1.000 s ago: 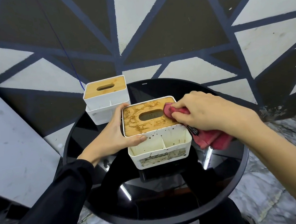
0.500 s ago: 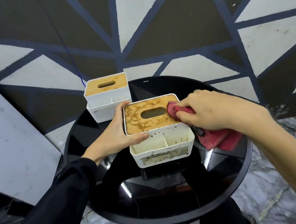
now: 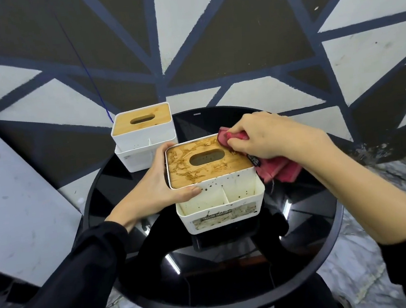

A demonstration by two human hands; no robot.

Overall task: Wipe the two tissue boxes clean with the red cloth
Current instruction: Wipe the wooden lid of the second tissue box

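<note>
A white tissue box [image 3: 216, 197] with a stained wooden lid stands in the middle of the round black table [image 3: 309, 268]. My left hand [image 3: 160, 186] grips its left side, thumb on the front edge of the lid. My right hand [image 3: 262, 135] presses the red cloth [image 3: 277, 169] onto the lid's far right corner; the rest of the cloth hangs down the box's right side. A second white tissue box [image 3: 145, 137] with a clean wooden lid sits at the table's far left edge.
A wall painted with dark and pale triangles rises right behind the table. A grey panel [image 3: 13, 198] leans at the left. A thin blue cord [image 3: 88, 73] runs down the wall toward the far box. Marbled floor surrounds the table.
My right hand has slid the red cloth from the lid's right edge toward its far right corner. My left hand keeps its hold on the box.
</note>
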